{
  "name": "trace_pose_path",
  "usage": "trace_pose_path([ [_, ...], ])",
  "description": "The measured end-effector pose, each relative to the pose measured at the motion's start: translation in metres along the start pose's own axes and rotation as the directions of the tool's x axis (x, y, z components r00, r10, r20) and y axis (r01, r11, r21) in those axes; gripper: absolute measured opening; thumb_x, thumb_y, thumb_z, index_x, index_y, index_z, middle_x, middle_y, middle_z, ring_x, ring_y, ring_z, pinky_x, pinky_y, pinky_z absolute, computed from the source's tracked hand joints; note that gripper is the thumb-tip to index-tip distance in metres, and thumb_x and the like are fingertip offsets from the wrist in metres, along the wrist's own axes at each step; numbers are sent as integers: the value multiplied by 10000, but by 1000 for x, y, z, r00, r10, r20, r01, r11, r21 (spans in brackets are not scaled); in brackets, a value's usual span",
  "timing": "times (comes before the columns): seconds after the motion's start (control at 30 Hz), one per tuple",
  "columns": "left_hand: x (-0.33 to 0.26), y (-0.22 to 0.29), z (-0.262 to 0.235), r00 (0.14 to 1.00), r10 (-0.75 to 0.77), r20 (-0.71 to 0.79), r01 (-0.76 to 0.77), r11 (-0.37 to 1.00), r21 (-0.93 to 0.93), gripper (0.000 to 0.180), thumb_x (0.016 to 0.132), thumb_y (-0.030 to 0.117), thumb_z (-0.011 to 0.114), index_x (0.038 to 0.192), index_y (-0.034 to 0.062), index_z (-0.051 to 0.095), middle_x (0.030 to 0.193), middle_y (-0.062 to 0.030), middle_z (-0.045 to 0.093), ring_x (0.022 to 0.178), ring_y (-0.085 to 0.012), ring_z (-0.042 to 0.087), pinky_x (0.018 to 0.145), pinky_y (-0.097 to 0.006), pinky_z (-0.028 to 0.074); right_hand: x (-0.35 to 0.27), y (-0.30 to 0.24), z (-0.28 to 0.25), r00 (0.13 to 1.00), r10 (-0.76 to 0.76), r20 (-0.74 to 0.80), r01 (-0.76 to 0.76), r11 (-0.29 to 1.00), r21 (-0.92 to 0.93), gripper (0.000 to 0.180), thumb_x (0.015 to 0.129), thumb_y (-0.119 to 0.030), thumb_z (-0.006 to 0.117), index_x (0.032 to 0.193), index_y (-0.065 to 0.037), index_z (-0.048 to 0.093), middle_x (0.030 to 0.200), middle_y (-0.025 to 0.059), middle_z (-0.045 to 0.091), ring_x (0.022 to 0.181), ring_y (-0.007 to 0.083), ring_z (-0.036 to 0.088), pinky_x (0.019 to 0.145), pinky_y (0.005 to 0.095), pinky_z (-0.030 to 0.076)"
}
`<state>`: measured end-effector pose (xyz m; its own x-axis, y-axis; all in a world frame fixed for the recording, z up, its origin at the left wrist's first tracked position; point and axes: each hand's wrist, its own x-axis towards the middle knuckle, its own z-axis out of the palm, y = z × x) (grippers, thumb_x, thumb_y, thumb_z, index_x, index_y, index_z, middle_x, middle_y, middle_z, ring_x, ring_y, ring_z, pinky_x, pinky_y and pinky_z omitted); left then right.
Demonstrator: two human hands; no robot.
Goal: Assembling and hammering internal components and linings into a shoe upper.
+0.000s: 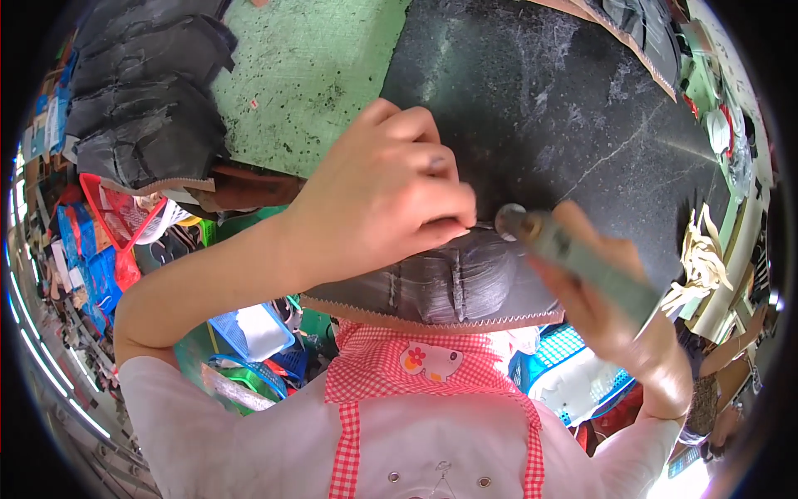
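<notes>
Curved toward me at the near edge of the table lies a black sheet-like piece point(475, 287) with raised ridges, chalky scuffs and a brown zigzag-cut edge. My left hand point(391, 179) is closed over its far side, thumb and fingertips pinched together. What they pinch is mostly hidden; a thin sliver shows at the fingertips. In my right hand point(603, 287) is a hammer with a grey-green handle point(586, 266), slightly blurred. Its round metal head point(509, 221) is just right of my left fingertips. I cannot tell whether the head touches the piece.
Similar black pieces point(150, 91) are stacked at the far left, and another point(636, 33) lies far right. A dark scuffed slab point(573, 125) covers part of the green tabletop point(307, 83). Pale strips point(702, 258) lie at right. Blue baskets point(573, 374) and a red basket point(125, 216) stand below.
</notes>
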<state>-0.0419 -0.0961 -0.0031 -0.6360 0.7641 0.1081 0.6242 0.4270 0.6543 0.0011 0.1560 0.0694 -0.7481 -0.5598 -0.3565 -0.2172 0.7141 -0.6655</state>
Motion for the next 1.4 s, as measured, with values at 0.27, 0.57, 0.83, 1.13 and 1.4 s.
trace_pose_path([
  [0.27, 4, -9, -1, 983, 182, -37, -181, 983, 32, 189, 680, 144, 828, 798, 128, 681, 855, 13, 644, 816, -204, 601, 667, -354, 485, -2, 2, 3, 1000, -25, -18, 27, 992, 125, 166, 893, -41, 655, 981, 2, 520, 687, 131, 574, 606, 342, 647, 534, 398, 486],
  [0.57, 85, -4, 28, 944, 317, -88, -308, 946, 102, 241, 669, 186, 797, 888, 153, 704, 832, 38, 643, 832, -182, 586, 745, -343, 450, -35, 26, -2, 942, 133, -309, -83, 982, 168, 64, 963, -2, 610, 1007, 26, 572, 742, 151, 530, 581, 257, 483, 550, 329, 410],
  [0.83, 74, -12, 22, 888, 446, -116, -421, 888, 186, 168, 664, 196, 787, 827, 186, 743, 886, 38, 639, 884, -210, 606, 793, -401, 483, -40, 28, -28, 925, 230, -303, -190, 969, 159, 202, 963, -5, 633, 1150, 68, 605, 872, 123, 685, 679, 127, 610, 598, 316, 457],
  [1.13, 69, -3, 20, 901, 410, -140, -356, 885, 299, 185, 662, 206, 805, 840, 190, 754, 885, 30, 636, 891, -231, 605, 827, -431, 491, -27, 31, -9, 942, 252, -223, -190, 944, 269, 224, 944, -22, 656, 1148, 33, 581, 847, 187, 669, 690, 217, 686, 594, 354, 490],
  [1.4, 57, 6, 22, 945, 309, -108, -271, 923, 272, 224, 623, 199, 859, 812, 186, 739, 909, 45, 633, 991, -224, 587, 902, -421, 429, -18, 28, -12, 969, 79, -235, -65, 996, 68, 177, 935, -25, 660, 1086, 25, 584, 826, 191, 619, 713, 442, 654, 591, 370, 490],
])
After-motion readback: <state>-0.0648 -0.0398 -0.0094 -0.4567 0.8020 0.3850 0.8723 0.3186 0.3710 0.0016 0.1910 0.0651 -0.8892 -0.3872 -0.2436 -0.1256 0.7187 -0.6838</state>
